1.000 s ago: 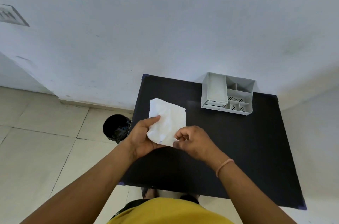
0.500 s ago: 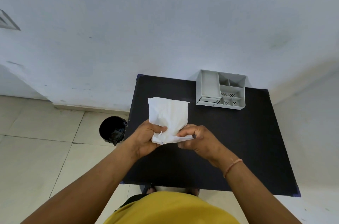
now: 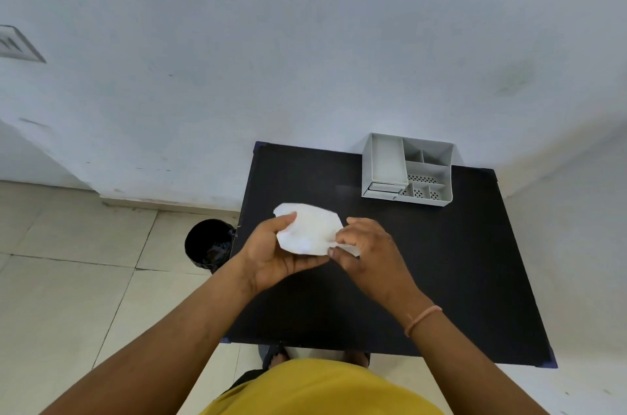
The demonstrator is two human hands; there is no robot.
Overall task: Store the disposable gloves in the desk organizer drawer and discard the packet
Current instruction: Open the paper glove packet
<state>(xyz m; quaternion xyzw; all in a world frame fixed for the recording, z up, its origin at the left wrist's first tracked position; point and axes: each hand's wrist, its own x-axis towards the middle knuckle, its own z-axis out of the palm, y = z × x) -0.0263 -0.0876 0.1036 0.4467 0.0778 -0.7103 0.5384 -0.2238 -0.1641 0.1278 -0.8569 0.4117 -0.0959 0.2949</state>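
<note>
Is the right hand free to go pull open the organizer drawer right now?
Probably not yet. The right hand is pinching the white packet, which the left hand also holds. The bare table between it and the organizer drawer leaves the way open.

white packet (image 3: 310,231) tipped from upright to flatter and wider, top edge now toward 11 o'clock; right hand (image 3: 368,253) now pinching its 4 o'clock corner; left hand (image 3: 278,256) turned palm-up beneath it

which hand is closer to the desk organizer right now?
Right. The right hand grips the packet's right edge, below and left of the organizer across bare table. The left hand holds the packet's left side, farther away, toward the bin.
</note>
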